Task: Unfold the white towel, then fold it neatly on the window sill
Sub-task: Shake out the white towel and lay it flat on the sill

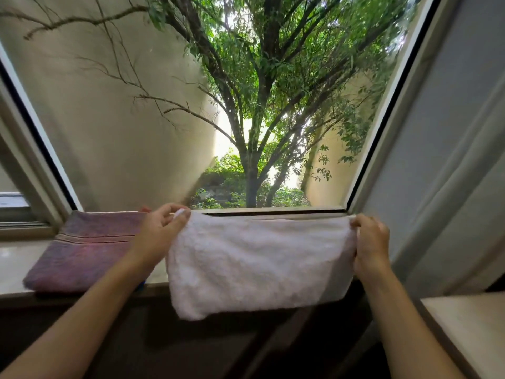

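Now both hands up: left hand [159, 228] and right hand [370, 237] pinch white towel [257, 262] top corners, stretched before window sill [13, 266]; purple towel [84, 250] lies left.

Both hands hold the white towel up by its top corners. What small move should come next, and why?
Probably lower the white towel flat onto the window sill. The left hand and right hand hold it hanging in front of the sill's edge, beside the purple towel.

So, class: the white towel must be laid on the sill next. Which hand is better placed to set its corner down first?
The right hand: bare sill lies beneath it, while the left hand hovers beside the purple towel.
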### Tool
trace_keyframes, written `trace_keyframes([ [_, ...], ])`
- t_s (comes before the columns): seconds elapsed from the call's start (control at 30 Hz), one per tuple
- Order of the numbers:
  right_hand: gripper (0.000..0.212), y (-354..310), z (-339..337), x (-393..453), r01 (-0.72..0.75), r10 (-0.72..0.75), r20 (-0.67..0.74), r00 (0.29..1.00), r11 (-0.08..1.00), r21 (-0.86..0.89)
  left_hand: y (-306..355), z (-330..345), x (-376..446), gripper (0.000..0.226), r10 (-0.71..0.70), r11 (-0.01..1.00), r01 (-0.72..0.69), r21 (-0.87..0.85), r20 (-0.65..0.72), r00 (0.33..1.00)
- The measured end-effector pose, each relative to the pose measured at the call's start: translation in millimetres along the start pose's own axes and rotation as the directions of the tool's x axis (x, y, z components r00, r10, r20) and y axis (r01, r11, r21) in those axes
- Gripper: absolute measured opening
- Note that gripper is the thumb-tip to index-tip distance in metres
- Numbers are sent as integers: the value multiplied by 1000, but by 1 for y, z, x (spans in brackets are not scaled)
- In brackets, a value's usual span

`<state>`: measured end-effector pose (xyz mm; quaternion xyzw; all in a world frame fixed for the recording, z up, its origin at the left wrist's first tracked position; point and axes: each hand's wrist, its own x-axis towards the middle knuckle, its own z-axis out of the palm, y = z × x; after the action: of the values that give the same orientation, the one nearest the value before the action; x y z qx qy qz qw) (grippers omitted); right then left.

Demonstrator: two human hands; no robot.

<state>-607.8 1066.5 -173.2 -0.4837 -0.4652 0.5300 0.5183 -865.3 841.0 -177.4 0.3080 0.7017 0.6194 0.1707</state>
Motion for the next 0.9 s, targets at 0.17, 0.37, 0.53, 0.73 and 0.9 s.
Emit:
trace_keyframes([
  [0.17,24,41,-6,0,-58,66,61,996,991,-123,-40,-4,-5,14,-145,970,105,221,173,974],
  [0.37,14,55,-10,2,-25,44,111,993,984,-174,-47,3,-10,18,-147,976,118,183,157,977],
  [0.53,18,42,1,26,90,-78,140,987,993,-81,-39,11,10,17,17,993,-17,118,-2,1000],
  [0.73,18,48,25,66,74,-31,211,977,978,-197,-42,30,45,11,-25,982,63,180,-210,977],
  [0.9,13,73,35,78,99,-34,163,986,908,-408,-63,37,59,22,-54,927,148,345,-268,962],
])
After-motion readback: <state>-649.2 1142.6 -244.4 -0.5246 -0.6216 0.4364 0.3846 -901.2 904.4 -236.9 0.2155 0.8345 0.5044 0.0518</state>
